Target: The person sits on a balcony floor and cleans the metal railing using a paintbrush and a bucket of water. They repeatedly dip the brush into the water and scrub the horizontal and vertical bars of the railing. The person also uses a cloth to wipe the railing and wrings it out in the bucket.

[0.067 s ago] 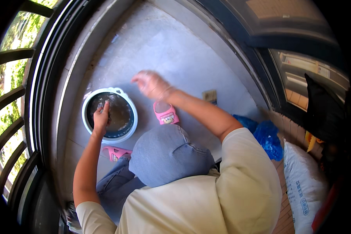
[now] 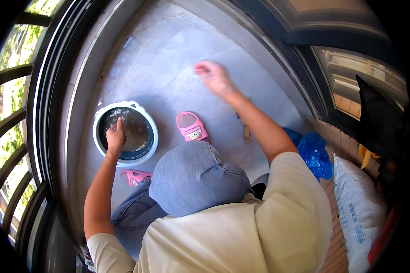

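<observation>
Now farther apart: basin (image 2: 154,136) and right hand (image 2: 214,77).
On the grey floor (image 2: 168,54), the basin of murky liquid (image 2: 137,131) stands beneath the left hand (image 2: 115,138), grip hidden. The blurred right hand, hold indiscernible, has swung away; only the left is there.

Bright daylight, washed out outside, enters through the barred window (image 2: 9,76) at left; the floor (image 2: 168,50) has a pale sheen. Motion blurs the right grip (image 2: 215,78). Fisheye edges curve into black corners.
</observation>
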Demonstrator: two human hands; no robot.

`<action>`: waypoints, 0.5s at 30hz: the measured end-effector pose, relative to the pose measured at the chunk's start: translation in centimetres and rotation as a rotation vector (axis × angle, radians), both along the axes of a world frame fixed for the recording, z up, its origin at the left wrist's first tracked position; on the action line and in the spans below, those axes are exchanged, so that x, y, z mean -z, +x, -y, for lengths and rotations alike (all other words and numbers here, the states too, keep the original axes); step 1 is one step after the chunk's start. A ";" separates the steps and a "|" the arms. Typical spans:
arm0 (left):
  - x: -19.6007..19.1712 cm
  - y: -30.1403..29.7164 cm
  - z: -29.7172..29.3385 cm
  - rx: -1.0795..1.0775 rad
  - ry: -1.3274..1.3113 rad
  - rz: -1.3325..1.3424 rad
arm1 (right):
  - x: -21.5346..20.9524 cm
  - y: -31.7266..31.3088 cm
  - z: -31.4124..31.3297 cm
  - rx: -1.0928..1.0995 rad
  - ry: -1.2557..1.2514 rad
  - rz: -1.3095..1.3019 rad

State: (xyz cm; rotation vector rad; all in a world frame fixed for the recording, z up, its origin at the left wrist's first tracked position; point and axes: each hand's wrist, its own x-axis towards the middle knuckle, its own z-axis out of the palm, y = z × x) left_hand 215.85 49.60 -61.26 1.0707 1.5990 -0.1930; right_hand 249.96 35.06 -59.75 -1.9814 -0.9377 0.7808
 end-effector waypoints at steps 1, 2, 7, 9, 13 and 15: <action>1.2 -0.4 0.0 0.059 0.031 -0.006 | 1.7 3.2 3.7 0.076 -0.122 0.083; 2.2 -1.4 0.1 0.153 0.155 -0.043 | -1.2 4.4 4.9 0.135 -0.445 0.176; 0.5 -0.6 0.7 0.793 0.429 -0.006 | 2.4 5.7 18.1 -0.187 -1.430 0.138; -1.8 0.0 1.4 0.947 0.351 -0.011 | 6.5 4.2 25.6 -0.270 -1.310 0.107; -4.5 -2.2 2.4 1.144 0.499 -0.047 | 6.3 0.0 25.7 -0.164 -1.416 0.080; -6.0 -2.2 1.9 1.144 0.601 0.028 | 5.6 -1.1 26.1 -0.084 -1.344 0.221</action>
